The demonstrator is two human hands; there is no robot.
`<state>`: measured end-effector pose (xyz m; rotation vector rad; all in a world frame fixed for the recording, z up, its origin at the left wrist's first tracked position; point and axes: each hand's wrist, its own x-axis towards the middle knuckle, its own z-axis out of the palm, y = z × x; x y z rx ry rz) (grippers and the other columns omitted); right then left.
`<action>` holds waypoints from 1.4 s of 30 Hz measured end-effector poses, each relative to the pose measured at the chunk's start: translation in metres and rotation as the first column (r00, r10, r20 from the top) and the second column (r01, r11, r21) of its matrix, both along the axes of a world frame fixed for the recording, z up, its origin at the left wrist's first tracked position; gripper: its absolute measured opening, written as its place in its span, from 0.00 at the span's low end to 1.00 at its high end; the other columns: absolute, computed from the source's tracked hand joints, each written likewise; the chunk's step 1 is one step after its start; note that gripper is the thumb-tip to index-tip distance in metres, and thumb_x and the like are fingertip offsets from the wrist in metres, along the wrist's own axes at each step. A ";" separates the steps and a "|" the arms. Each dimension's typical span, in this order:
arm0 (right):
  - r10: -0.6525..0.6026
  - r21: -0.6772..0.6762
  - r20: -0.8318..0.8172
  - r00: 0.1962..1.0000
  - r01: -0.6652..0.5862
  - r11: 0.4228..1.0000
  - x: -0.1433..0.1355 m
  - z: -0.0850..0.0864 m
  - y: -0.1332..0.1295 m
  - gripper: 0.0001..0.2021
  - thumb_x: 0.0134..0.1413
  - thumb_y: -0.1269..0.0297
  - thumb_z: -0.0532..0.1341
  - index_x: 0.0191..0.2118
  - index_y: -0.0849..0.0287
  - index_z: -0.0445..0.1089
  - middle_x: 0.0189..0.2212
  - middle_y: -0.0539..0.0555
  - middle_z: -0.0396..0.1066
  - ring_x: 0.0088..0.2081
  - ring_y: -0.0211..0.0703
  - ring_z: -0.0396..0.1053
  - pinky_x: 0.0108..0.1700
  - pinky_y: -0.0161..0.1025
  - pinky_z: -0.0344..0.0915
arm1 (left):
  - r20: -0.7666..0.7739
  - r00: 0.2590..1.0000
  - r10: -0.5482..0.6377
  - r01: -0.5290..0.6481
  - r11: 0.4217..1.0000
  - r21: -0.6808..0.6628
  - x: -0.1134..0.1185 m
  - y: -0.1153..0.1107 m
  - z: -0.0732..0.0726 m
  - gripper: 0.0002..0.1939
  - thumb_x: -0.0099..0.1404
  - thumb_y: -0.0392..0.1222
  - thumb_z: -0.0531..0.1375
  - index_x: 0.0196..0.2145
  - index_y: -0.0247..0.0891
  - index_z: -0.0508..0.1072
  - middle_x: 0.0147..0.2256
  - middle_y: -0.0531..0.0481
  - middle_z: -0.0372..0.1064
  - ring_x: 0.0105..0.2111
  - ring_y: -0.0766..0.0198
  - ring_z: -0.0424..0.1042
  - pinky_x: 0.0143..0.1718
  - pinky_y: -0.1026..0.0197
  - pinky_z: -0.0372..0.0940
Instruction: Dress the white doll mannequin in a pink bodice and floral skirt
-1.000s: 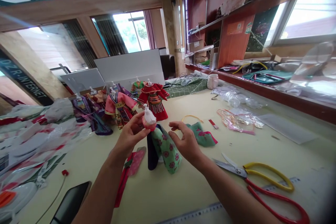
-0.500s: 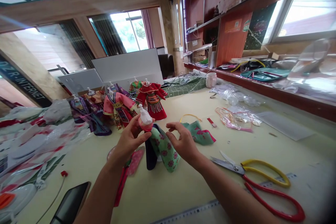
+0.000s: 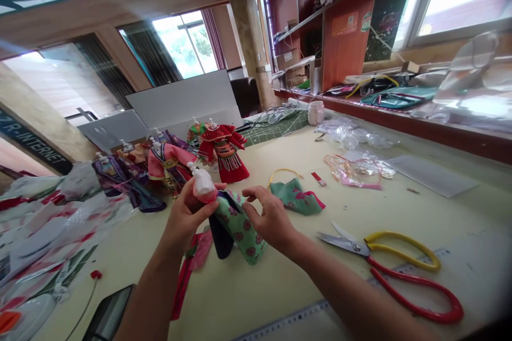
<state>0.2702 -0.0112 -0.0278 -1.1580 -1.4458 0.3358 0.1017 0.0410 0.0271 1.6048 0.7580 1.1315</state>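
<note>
My left hand (image 3: pixel 191 203) is closed round the upper part of a small doll (image 3: pixel 203 182) with a bare white torso and pink cloth at the waist. From that waist hangs a green flowered skirt (image 3: pixel 245 232) with a dark navy panel beside it. My right hand (image 3: pixel 272 218) is at the skirt's right side, thumb and fingers curved and apart; whether the tips touch the cloth I cannot tell. Just beyond it lies a green flowered cloth piece (image 3: pixel 298 197) with a pink edge. Below my left hand, pink and red cloth strips (image 3: pixel 184 277) rest on the table.
Large scissors (image 3: pixel 362 248) with yellow and red handles lie partly open on the right, over a ruler (image 3: pixel 296 321). Several dressed dolls stand behind, one in a red robe (image 3: pixel 230 162). A phone (image 3: pixel 108 311) is at front left, near plastic wrapping (image 3: pixel 80 184).
The view has shifted a little. The doll leans further left in my left hand, and my right hand has come closer to the upper skirt.
</note>
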 end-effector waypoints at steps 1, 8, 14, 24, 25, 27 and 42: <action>0.000 -0.002 -0.006 1.000 0.000 1.000 0.000 0.000 0.000 0.08 0.53 0.71 0.57 0.41 0.59 0.67 0.37 0.55 0.70 0.38 0.44 0.68 0.41 0.41 0.65 | 0.001 1.000 -0.008 0.008 1.000 -0.019 0.000 0.000 0.001 0.30 0.51 0.38 0.67 0.51 0.41 0.64 0.45 0.45 0.73 0.37 0.60 0.73 0.33 0.64 0.67; 0.011 0.021 0.001 1.000 -0.011 1.000 0.000 0.003 -0.003 0.08 0.54 0.70 0.57 0.41 0.58 0.67 0.36 0.55 0.70 0.38 0.44 0.68 0.41 0.41 0.65 | 0.042 0.997 -0.061 0.065 0.994 -0.089 -0.003 0.000 0.001 0.30 0.54 0.35 0.65 0.54 0.42 0.65 0.49 0.43 0.71 0.44 0.55 0.72 0.39 0.60 0.67; 0.022 0.031 0.019 1.000 -0.023 0.999 0.000 0.001 -0.002 0.10 0.53 0.71 0.58 0.42 0.58 0.67 0.37 0.55 0.70 0.39 0.44 0.68 0.44 0.42 0.65 | 0.065 0.994 -0.088 0.094 0.990 -0.107 -0.004 0.002 -0.002 0.28 0.53 0.35 0.64 0.53 0.39 0.68 0.50 0.41 0.70 0.48 0.50 0.70 0.45 0.55 0.67; 0.105 0.110 0.213 0.971 -0.131 0.985 -0.002 0.004 -0.008 0.23 0.53 0.71 0.58 0.56 0.55 0.60 0.53 0.59 0.60 0.54 0.50 0.59 0.54 0.50 0.61 | 0.081 0.990 -0.118 0.127 0.986 -0.111 -0.002 0.003 -0.002 0.25 0.54 0.34 0.63 0.51 0.37 0.69 0.51 0.41 0.69 0.51 0.49 0.68 0.49 0.53 0.64; 0.104 0.107 0.232 0.967 -0.131 0.986 -0.003 0.004 -0.008 0.24 0.53 0.71 0.59 0.57 0.55 0.59 0.53 0.60 0.59 0.55 0.51 0.59 0.55 0.51 0.61 | 0.075 0.991 -0.114 0.122 0.986 -0.112 -0.002 0.003 -0.001 0.23 0.54 0.34 0.63 0.50 0.37 0.70 0.51 0.41 0.69 0.51 0.49 0.68 0.49 0.52 0.65; 0.099 0.099 0.257 0.961 -0.128 0.987 -0.004 0.004 -0.009 0.26 0.52 0.71 0.59 0.58 0.56 0.58 0.54 0.60 0.58 0.55 0.51 0.57 0.55 0.52 0.60 | 0.069 0.991 -0.111 0.118 0.987 -0.111 -0.002 0.002 -0.001 0.20 0.54 0.34 0.63 0.46 0.36 0.73 0.51 0.40 0.69 0.50 0.48 0.68 0.48 0.52 0.65; 0.079 0.086 0.328 0.941 -0.113 0.990 -0.007 0.001 -0.009 0.26 0.54 0.71 0.57 0.60 0.55 0.56 0.55 0.60 0.57 0.56 0.52 0.56 0.55 0.52 0.58 | 0.109 0.990 -0.094 0.108 0.986 -0.124 0.001 0.004 -0.004 0.28 0.52 0.34 0.64 0.52 0.39 0.69 0.50 0.42 0.70 0.47 0.49 0.71 0.45 0.53 0.68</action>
